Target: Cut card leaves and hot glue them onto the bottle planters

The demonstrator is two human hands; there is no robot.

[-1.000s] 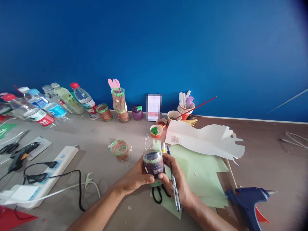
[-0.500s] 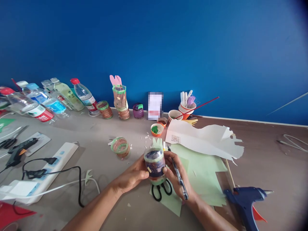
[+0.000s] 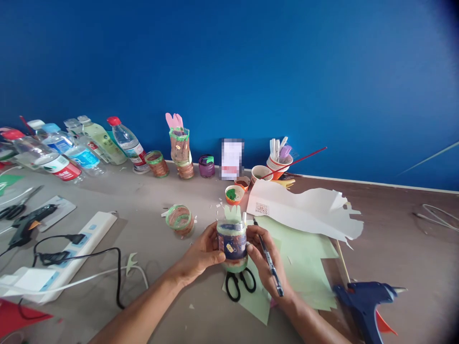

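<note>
Between my two hands is a painted cup (image 3: 232,244), seemingly a cut bottle bottom, with a dark blue label, a pale green rim and green paper ears behind it. My left hand (image 3: 204,253) grips its left side, thumb in front. On the opposite side, my right hand (image 3: 266,255) closes on the cup and also keeps a pen (image 3: 271,265) lying across it, tip pointing up and away. Black-handled scissors (image 3: 233,287) lie just below the cup, blades hidden. Pale green paper (image 3: 304,258) spreads under and right of my right hand.
Another painted cup (image 3: 179,220) stands to the left among paper scraps. A glue gun (image 3: 369,296) lies at right. A power strip (image 3: 84,243) with cables is at left. Bottles (image 3: 127,145), a small paint cup (image 3: 234,194) and a torn white sheet (image 3: 304,205) lie farther back.
The cup has been turned in my hands, so the small pale shape on its label has shifted from the left side to the middle. Both hands still hold it; the pen remains in my right hand.
</note>
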